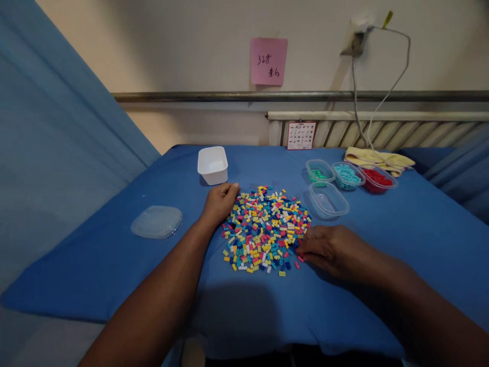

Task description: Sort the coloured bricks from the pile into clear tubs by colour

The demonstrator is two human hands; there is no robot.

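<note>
Bricks (267, 229) in many colours are spread in a loose pile at the middle of the blue table (114, 260), taken here as the centre of the clock.

Farthest left, at nine o'clock, clear lids (157, 222) are laid flat. At about ten to eleven o'clock, a white tub (213, 165) is stood upright, with its bottom seen bare.

The left hand (221, 203) is placed at ten o'clock, against the pile's edge. It is closed, its fingers curled under and the thumb laid along the index finger; whether a brick is held inside cannot be told.

The right hand (330, 250) is placed at about four o'clock, palm turned down. Its fingers are bent and bunched together, with the tips lowered to the bricks at the pile's edge. Whether they are closed on one cannot be told, as the grip is hidden.

Towards two o'clock, green pieces (318, 176) are held in one clear tub (320, 165), with an empty tub (329, 200) set nearer. Further right, light-blue pieces (347, 174) and red pieces (378, 177) are held in two more tubs, and a yellow cloth (372, 156) is bunched behind them.
</note>
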